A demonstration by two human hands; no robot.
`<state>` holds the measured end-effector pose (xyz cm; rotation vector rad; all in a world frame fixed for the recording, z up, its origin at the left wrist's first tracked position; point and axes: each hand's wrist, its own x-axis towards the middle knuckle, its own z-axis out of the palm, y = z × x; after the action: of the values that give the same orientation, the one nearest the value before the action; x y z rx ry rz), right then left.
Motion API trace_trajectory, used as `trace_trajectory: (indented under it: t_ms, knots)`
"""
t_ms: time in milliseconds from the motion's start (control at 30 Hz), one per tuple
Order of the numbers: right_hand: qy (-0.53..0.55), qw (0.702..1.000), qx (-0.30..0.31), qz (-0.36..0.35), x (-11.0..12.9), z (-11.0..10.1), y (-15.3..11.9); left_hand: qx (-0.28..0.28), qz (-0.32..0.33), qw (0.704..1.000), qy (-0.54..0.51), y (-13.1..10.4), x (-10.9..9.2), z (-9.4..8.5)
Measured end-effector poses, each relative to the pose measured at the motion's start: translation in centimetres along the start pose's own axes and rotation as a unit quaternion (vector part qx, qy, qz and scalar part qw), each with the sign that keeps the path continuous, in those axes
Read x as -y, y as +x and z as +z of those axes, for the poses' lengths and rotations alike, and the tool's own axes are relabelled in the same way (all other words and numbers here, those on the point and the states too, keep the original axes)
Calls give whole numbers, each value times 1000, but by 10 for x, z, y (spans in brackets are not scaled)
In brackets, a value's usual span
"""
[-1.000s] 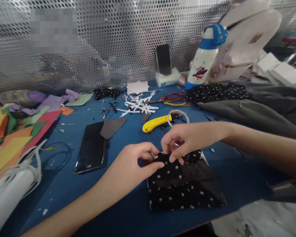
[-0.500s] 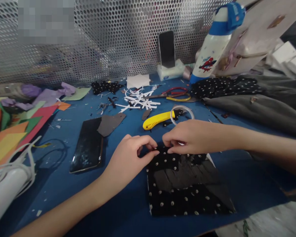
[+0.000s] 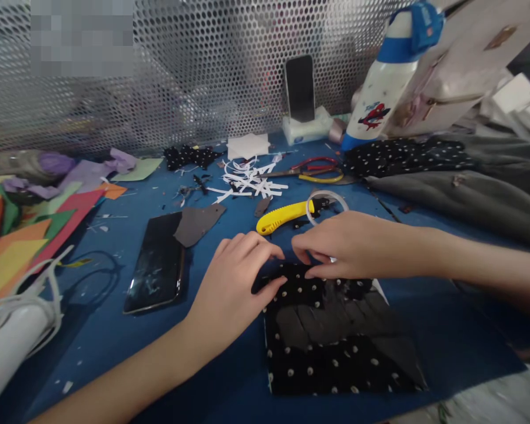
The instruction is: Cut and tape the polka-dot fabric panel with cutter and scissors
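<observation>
A flat black fabric-covered panel with white polka dots [image 3: 311, 371] lies on the blue table in front of me, with plain dark strips across its middle. My left hand [image 3: 238, 282] is at its far left corner, thumb tip on the fabric and index finger lifted clear of the thumb. At the far edge, my right hand [image 3: 340, 244] has its fingers curled and its thumb against the dotted fabric, pinching that edge. Just beyond the hands are a yellow-handled cutter [image 3: 285, 217] and a clear ring [image 3: 345, 203], partly overlapping.
A black phone [image 3: 154, 265] lies left, under a grey scrap [image 3: 198, 222]. White paper strips [image 3: 251, 179] and scissors [image 3: 320, 169] are behind. Coloured paper [image 3: 17, 247] and a white corded object [image 3: 17, 330] stand left; a bottle [image 3: 380, 88] and dark cloth [image 3: 468, 191] right.
My left index finger has lifted away from the thumb, so the left hand's grip has opened. My right hand stays at the far edge, with its fingers slightly shifted.
</observation>
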<state>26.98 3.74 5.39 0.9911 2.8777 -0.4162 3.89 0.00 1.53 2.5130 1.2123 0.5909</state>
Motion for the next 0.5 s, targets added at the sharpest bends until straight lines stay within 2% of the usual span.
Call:
trace_trajectory:
  t_ms: [100,167,233,367,500]
  knots:
    - [-14,999,-41,8,-6,-5,-2,-9,134,990,43,-4,-6,0]
    - [-27,996,-74,36,-13,-12,-3,27,223,973,55,-8,-10,3]
    - [-43,991,-104,69,-22,-18,-3,67,271,958,72,-13,-15,8]
    - [-53,986,-128,98,-38,-25,-3,99,273,951,110,-20,-25,16]
    - [-45,986,-146,65,-48,-18,0,106,260,950,140,-27,-34,16]
